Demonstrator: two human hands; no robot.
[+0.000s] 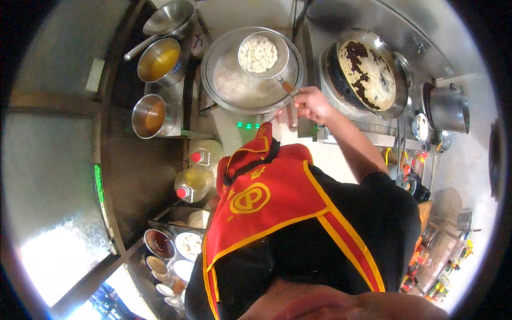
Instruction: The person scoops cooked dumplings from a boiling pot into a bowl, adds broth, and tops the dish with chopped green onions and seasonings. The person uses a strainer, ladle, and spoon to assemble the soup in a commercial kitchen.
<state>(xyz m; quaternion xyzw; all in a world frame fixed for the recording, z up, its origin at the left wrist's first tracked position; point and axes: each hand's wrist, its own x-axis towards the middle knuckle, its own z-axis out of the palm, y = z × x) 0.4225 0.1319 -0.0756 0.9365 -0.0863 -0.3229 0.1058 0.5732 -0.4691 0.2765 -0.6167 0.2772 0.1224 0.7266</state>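
Observation:
My right hand [312, 104] is closed around the wooden handle of a mesh strainer [283, 68]. Pale, chunky pieces of food [259, 54] lie in the strainer. It is over the far part of a wide, round metal pan [300, 94], which holds cloudy, light liquid [236, 86]. My left hand is out of view, with the red apron [276, 184] and black sleeves filling the lower middle. On the stove to the right, a large wok [401, 92] contains dark liquid covered in pale foam [384, 76].
Metal pots with yellow liquid [164, 62] and orange-brown liquid [154, 118] stand at left, below a perforated metal strainer [168, 20]. Two oil jugs [194, 180] stand below the counter. A tall metal pot [450, 108] is at far right. Several bowls [160, 244] are at lower left.

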